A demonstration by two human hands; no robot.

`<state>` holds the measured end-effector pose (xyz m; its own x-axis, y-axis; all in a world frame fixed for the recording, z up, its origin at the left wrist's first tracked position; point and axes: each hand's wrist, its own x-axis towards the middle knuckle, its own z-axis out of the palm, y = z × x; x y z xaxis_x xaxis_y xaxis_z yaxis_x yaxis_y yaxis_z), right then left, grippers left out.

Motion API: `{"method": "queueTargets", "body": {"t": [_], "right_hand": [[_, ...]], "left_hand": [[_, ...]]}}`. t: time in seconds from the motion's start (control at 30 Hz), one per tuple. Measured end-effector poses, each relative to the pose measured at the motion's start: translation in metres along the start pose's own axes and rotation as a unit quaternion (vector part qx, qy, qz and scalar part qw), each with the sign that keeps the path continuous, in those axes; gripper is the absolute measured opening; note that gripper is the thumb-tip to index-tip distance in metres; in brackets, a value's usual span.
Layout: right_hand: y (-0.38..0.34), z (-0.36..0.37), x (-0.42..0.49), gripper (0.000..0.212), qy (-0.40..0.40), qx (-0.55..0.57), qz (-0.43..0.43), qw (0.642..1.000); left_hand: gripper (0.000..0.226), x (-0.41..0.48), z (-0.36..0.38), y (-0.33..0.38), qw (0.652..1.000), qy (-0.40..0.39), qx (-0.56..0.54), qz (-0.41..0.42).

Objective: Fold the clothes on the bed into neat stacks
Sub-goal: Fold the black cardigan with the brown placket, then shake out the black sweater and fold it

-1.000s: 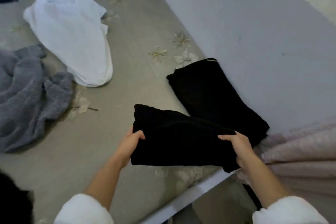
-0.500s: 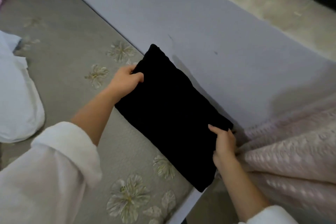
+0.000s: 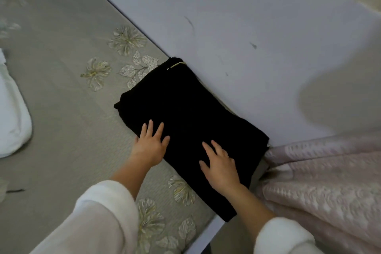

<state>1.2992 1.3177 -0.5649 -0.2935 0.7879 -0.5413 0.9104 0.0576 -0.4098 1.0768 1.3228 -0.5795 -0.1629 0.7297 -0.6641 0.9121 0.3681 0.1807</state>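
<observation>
A folded black garment (image 3: 185, 109) lies flat on the grey flowered bed cover (image 3: 61, 88), pushed against the pale wall. My left hand (image 3: 151, 143) rests palm down on its near left edge with fingers spread. Flat on the garment's near right part lies my right hand (image 3: 220, 166), fingers apart too. Neither hand grips the cloth. Under the top fold a second black layer shows at the far end, with a thin yellowish tag (image 3: 175, 65).
A white garment (image 3: 12, 121) lies on the bed at the left edge. A pinkish patterned curtain (image 3: 321, 181) hangs at the right. The pale wall (image 3: 247, 27) runs diagonally behind the black garment. The bed's white edge (image 3: 206, 235) is at the bottom.
The black garment, held up in both hands before, now lies flat against the wall. Both hands have let go and rest open on top of it.
</observation>
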Motion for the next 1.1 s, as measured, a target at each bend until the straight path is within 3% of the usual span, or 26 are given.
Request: {"method": "queueTargets", "body": {"t": [0.1, 0.27, 0.4, 0.53, 0.87, 1.1], "right_hand": [[0.008, 0.000, 0.005, 0.058, -0.049, -0.014, -0.006, 0.999], [-0.004, -0.004, 0.006, 0.059, -0.027, -0.094, -0.005, 0.995], [-0.029, -0.004, -0.008, 0.054, 0.060, -0.142, -0.081, 0.985], [-0.073, 0.021, -0.030, 0.053, 0.038, -0.160, -0.155, 0.974], [-0.220, 0.179, -0.142, 0.055, -0.089, -0.258, -0.277, 0.921], [-0.323, 0.336, -0.242, 0.060, -0.169, -0.274, -0.299, 0.898]], "left_hand": [[0.067, -0.009, 0.014, -0.008, 0.999, -0.011, -0.015, -0.040], [0.063, -0.032, 0.020, -0.010, 0.994, 0.005, -0.098, -0.038], [0.058, -0.076, 0.033, -0.018, 0.972, 0.085, -0.215, -0.030], [0.055, -0.131, 0.050, -0.041, 0.930, 0.157, -0.326, -0.068], [0.046, -0.312, 0.153, -0.215, 0.855, 0.203, -0.408, -0.250], [0.043, -0.451, 0.247, -0.365, 0.806, 0.202, -0.435, -0.347]]}}
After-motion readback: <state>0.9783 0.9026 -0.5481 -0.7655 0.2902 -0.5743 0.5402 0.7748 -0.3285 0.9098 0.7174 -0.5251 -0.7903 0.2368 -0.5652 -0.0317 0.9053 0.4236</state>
